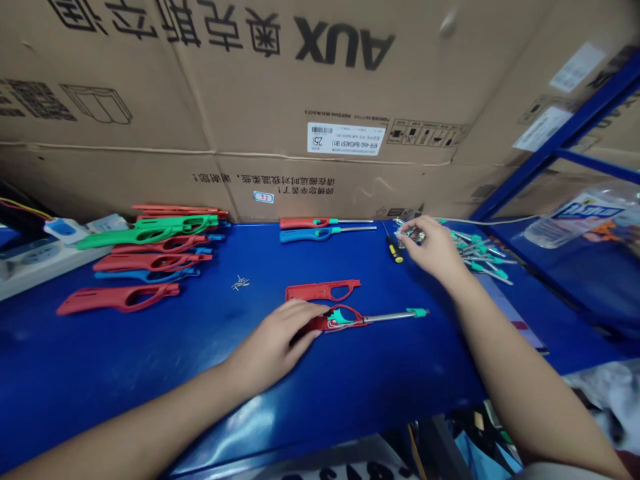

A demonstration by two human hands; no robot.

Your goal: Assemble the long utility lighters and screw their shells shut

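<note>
My left hand (275, 340) is closed around the handle end of an open red gas lighter (321, 323), which lies on the blue table. Its silver tube (393, 317) points right and ends in a green tip; a green trigger and thin wires show inside the body. Just behind it lies a loose red shell half (307, 292). My right hand (435, 247) reaches to the back right, its fingers bent together over small shiny metal parts (416, 235). What exactly they pinch is partly hidden. Beside that hand lies a yellow-and-black screwdriver (395, 252).
Red, green and blue shell halves (150, 260) are stacked at left by a white power strip (45, 253). Small screws (241, 283) lie mid-table. Two lighters (305, 235), metal tubes with green ends (483, 253) and a plastic bottle (575, 217) stand farther back, before a cardboard wall (240, 133).
</note>
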